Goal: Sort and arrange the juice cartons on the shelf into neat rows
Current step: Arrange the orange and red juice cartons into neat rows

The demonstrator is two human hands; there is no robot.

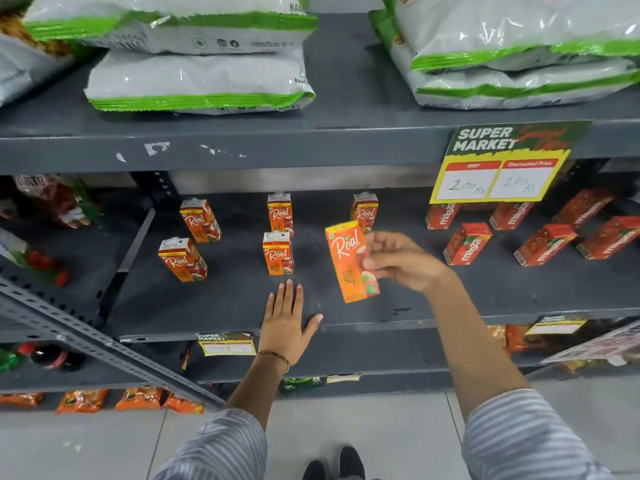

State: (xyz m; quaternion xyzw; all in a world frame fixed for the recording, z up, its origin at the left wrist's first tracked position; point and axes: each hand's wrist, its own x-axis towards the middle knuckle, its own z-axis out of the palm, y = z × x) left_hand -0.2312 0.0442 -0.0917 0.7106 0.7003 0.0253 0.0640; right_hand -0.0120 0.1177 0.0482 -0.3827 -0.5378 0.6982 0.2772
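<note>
My right hand (394,259) grips an orange Real juice carton (348,263), held slightly tilted just above the dark grey shelf (214,306). My left hand (285,318) lies flat, fingers apart, on the shelf's front part, empty. Several more orange Real cartons stand upright in pairs: two at the left (200,220) (181,259), two in the middle (280,213) (277,252), one behind the held carton (366,209). To the right, several red Maaza cartons (465,243) stand and lie scattered at odd angles.
A yellow-green price sign (502,164) hangs from the upper shelf's edge. White-green bags (197,81) are stacked on the upper shelf. A slanted metal strut (104,344) crosses at the lower left. Snack packets (83,400) fill the bottom shelf.
</note>
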